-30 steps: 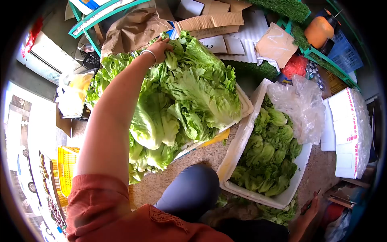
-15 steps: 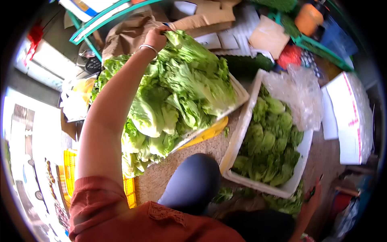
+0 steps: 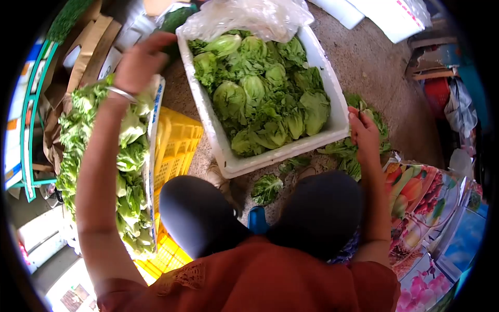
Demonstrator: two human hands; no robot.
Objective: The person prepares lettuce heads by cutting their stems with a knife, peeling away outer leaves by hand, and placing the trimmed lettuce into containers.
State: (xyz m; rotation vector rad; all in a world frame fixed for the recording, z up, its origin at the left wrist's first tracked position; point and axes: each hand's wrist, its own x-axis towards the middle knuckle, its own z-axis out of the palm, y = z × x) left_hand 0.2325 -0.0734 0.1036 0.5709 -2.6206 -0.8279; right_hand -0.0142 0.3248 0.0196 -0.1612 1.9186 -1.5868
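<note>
My left hand (image 3: 140, 65), blurred by motion, is over the far end of a heap of light green lettuce (image 3: 132, 171); its fingers look stretched and apart, with nothing visible in them. The heap lies in a white tray (image 3: 155, 119) at my left. In front of me stands a white foam box (image 3: 213, 138) with several heads of lettuce (image 3: 254, 96) packed in it. My right hand (image 3: 365, 130) is at the box's near right corner, its fingers curled around something small and dark that I cannot make out.
A yellow crate (image 3: 174, 145) supports the tray. Clear plastic (image 3: 254, 18) drapes the box's far end. Loose leaves (image 3: 266, 189) lie on the floor near my feet. Flattened cardboard (image 3: 88, 49) and a green rack (image 3: 31, 119) are at left, a fruit-printed carton (image 3: 410, 208) at right.
My view has swung right, towards the foam box. My left hand, earlier on the lettuce at the heap's far edge, has come off it. My right hand has come up to the box corner.
</note>
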